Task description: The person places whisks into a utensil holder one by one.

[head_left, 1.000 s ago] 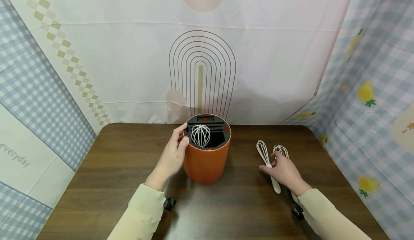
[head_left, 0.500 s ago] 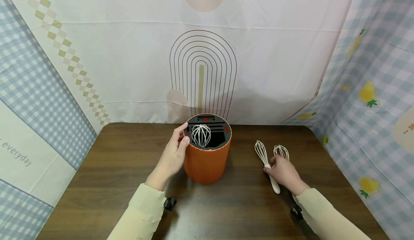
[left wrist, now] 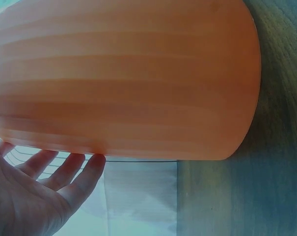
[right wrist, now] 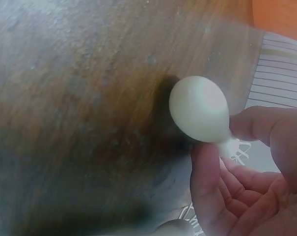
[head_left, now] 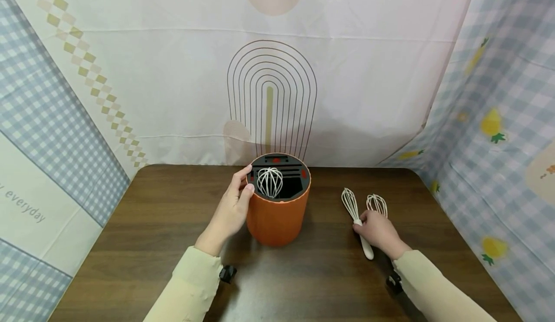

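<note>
An orange utensil holder (head_left: 277, 223) with a black slotted top stands at the middle of the table. A pale whisk (head_left: 270, 183) sits in it, its wire head above the top and its handle hidden inside. My left hand (head_left: 230, 210) rests against the holder's left side, thumb and fingers spread at the rim; fingertips (left wrist: 96, 160) touch the wall. On the right, my right hand (head_left: 379, 231) pinches the white handle of a second whisk (head_left: 350, 202) between thumb and index finger. A third whisk (head_left: 377, 204) lies just beyond that hand, mostly hidden by it.
The brown wooden table (head_left: 165, 225) ends at a white printed cloth (head_left: 173, 86) behind the holder. Checked cloth hangs at the left (head_left: 47, 76) and right sides. A small black device (head_left: 227, 274) is at the left wrist.
My right hand has moved slightly, its thumb and fingers now closed on the whisk handle. The whisk has shifted slightly left. The left hand and holder have stayed in place.
</note>
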Motion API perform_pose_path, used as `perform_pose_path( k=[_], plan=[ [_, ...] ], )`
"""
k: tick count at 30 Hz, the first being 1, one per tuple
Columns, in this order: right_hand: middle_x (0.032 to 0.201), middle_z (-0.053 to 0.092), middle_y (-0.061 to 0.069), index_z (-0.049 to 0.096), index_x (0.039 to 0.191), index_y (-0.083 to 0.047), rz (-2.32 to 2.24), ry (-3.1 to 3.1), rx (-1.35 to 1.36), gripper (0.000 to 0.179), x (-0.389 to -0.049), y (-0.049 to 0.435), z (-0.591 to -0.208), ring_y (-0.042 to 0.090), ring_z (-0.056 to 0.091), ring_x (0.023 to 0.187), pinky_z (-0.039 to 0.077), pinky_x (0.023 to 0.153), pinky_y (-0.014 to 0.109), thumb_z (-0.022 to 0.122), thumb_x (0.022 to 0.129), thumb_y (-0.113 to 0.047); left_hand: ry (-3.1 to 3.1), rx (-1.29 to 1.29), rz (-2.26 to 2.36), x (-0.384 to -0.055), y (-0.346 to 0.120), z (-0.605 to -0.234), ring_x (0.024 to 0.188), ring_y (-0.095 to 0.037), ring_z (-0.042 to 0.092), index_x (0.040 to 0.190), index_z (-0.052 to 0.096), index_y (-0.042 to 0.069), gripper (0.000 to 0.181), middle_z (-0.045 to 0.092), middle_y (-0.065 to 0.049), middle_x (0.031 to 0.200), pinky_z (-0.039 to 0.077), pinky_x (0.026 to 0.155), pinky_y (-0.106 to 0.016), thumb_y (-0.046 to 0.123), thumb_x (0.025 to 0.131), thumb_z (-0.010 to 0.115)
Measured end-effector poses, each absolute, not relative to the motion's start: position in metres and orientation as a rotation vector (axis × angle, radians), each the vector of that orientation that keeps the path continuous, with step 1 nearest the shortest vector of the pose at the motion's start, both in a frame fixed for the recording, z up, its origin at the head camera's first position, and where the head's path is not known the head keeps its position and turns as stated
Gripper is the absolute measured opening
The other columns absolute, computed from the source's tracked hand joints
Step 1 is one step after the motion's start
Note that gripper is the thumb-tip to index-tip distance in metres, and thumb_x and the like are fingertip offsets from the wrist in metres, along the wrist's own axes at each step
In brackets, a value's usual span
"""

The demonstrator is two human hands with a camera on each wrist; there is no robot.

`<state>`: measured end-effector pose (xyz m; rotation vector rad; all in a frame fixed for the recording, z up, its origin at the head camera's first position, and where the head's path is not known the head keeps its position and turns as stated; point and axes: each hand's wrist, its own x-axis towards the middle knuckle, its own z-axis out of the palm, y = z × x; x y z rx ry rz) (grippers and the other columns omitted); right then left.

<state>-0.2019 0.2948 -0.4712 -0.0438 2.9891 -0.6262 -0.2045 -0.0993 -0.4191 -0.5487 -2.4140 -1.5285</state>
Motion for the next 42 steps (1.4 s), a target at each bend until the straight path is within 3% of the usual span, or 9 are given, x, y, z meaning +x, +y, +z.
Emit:
perform_pose_path(
  k=[5, 10, 15, 21, 34, 42],
  plan=[
    [0.076, 0.06, 0.004, 0.064, 0.092, 0.002, -0.648, 2.983, -0.052, 0.022, -0.2, 0.295, -0.467, 0.017, 0.052, 0.063, 0.043, 0.057, 0.035, 0.066, 0.086, -0.019, -2.421, -0.538, -1.54, -0.204, -0.099, -0.419, 0.123, -0.023, 0.047, 0.151, 0.028, 0.029, 0.048, 0.046, -0.013, 0.138, 0.039, 0.101, -0.048, 0.038, 0.104, 0.038],
    [0.083, 0.06, 0.006, 0.062, 0.105, 0.005, -0.782, 2.999, -0.073, 0.028, -0.199, 0.294, -0.458, 0.017, 0.053, 0.067, 0.045, 0.061, 0.034, 0.064, 0.088, -0.017, -2.423, -0.532, -1.553, -0.203, -0.1, -0.418, 0.121, -0.023, 0.049, 0.15, 0.028, 0.03, 0.048, 0.046, -0.012, 0.138, 0.041, 0.099, -0.048, 0.038, 0.104, 0.039],
    [0.09, 0.061, 0.006, 0.06, 0.113, 0.001, -0.966, 3.03, -0.127, 0.031, -0.199, 0.289, -0.442, 0.019, 0.055, 0.074, 0.046, 0.065, 0.034, 0.063, 0.09, -0.019, -2.404, -0.542, -1.54, -0.203, -0.1, -0.418, 0.117, -0.024, 0.05, 0.15, 0.03, 0.027, 0.048, 0.048, -0.013, 0.135, 0.042, 0.098, -0.048, 0.037, 0.104, 0.04],
    [0.094, 0.061, 0.009, 0.06, 0.114, -0.003, -1.261, 3.009, -0.169, 0.027, -0.197, 0.276, -0.417, 0.022, 0.058, 0.076, 0.049, 0.063, 0.031, 0.065, 0.091, -0.017, -2.401, -0.55, -1.526, -0.203, -0.099, -0.418, 0.115, -0.025, 0.05, 0.15, 0.03, 0.026, 0.048, 0.049, -0.014, 0.134, 0.042, 0.097, -0.05, 0.035, 0.104, 0.041],
    [0.096, 0.065, 0.02, 0.054, 0.113, 0.007, -1.762, 2.97, -0.46, 0.026, -0.178, 0.235, -0.347, 0.013, 0.064, 0.078, 0.05, 0.067, 0.02, 0.064, 0.091, -0.003, -2.419, -0.546, -1.541, -0.203, -0.1, -0.416, 0.119, -0.026, 0.048, 0.151, 0.028, 0.028, 0.049, 0.046, -0.015, 0.138, 0.041, 0.099, -0.05, 0.036, 0.104, 0.041],
    [0.099, 0.063, 0.013, 0.052, 0.116, 0.006, -2.006, 2.84, -0.541, 0.027, -0.185, 0.226, -0.339, 0.012, 0.064, 0.083, 0.053, 0.069, 0.023, 0.062, 0.092, -0.003, -2.423, -0.54, -1.538, -0.202, -0.1, -0.416, 0.122, -0.026, 0.047, 0.15, 0.028, 0.028, 0.049, 0.046, -0.015, 0.138, 0.04, 0.1, -0.05, 0.037, 0.104, 0.04]
  ],
)
